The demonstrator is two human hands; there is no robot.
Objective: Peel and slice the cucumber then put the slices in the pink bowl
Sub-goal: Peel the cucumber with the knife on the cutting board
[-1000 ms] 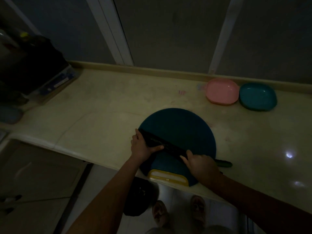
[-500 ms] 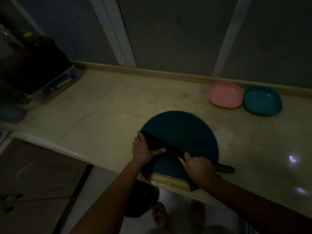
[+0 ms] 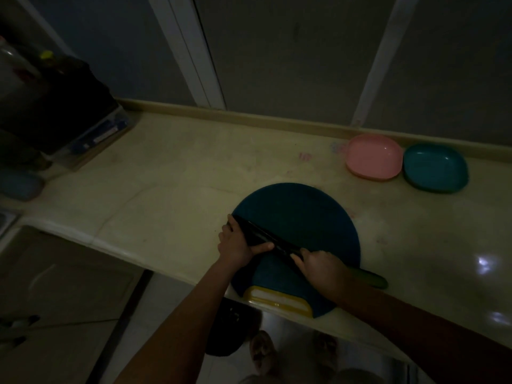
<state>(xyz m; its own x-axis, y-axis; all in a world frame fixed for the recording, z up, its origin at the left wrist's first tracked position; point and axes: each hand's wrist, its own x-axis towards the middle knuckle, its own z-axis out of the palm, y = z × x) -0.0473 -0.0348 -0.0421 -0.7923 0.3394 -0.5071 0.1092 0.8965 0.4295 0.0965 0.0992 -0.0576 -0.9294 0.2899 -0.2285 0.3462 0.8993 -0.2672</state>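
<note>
Cucumber (image 3: 266, 236) on teal cutting board (image 3: 304, 212), clasped by left grip (image 3: 238, 245); right grip (image 3: 321, 270) clenched round green-handled tool (image 3: 372, 278); pink bowl (image 3: 374, 156) well apart.

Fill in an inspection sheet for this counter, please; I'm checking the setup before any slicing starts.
Surface: pale counter, stained, with light glare at the right.
Job's things: pink bowl empty, by the back wall. A long dark item lies across the round teal board. A green end pokes out past the board. Too dark to identify.
Clutter: teal bowl beside the pink one; dark boxes at the left.
Grippers: left hand and right hand each grip the dark item.
Cables: nothing seen.
Surroundings: grey wall panels; floor and feet below.
</note>
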